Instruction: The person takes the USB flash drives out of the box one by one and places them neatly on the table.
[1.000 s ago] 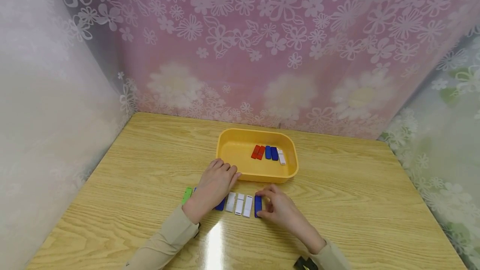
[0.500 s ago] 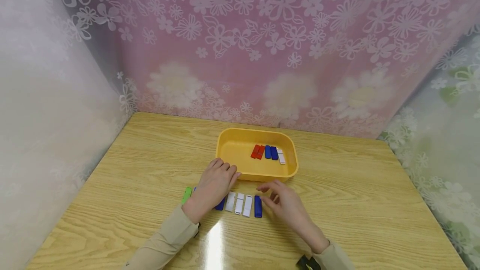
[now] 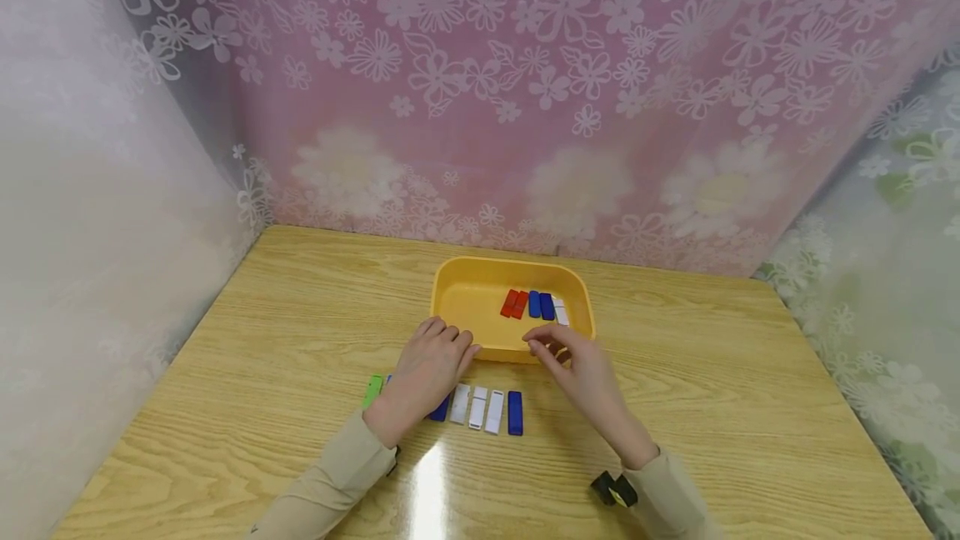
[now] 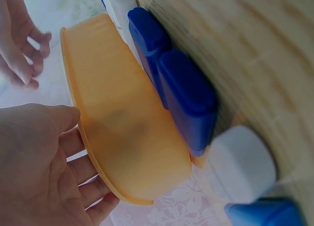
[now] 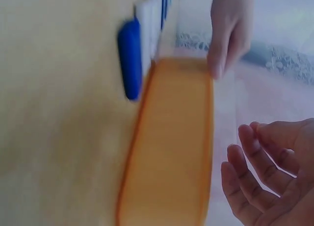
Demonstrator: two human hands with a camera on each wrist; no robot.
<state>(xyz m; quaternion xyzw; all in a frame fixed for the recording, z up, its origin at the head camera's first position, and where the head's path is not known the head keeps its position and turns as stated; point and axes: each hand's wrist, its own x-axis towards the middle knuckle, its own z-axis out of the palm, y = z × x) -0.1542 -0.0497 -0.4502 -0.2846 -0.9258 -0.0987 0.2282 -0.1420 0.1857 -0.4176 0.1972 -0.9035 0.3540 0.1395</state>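
Evidently the right hand (image 3: 577, 365) has let go: a second ago its thumb and forefinger were on the blue stick (image 3: 515, 413), and now they curve loosely with nothing between them, over the near rim of the yellow tray (image 3: 472, 315). The left hand (image 3: 432, 363) holds that rim, fingers hooked over it. At the right hand's eight o'clock, the blue stick lies alone on the table (image 3: 750, 390), with three pale sticks (image 3: 477, 408) at its nine o'clock, a narrow gap between, and the green stick (image 3: 372, 390) farther along; the left hand hides part of the row. Setting down the blue one looks finished, I judge, while red sticks (image 3: 509, 303), blue pieces (image 3: 547, 307) and a white one (image 3: 561, 312) remain inside, from ten to twelve o'clock of the right hand.
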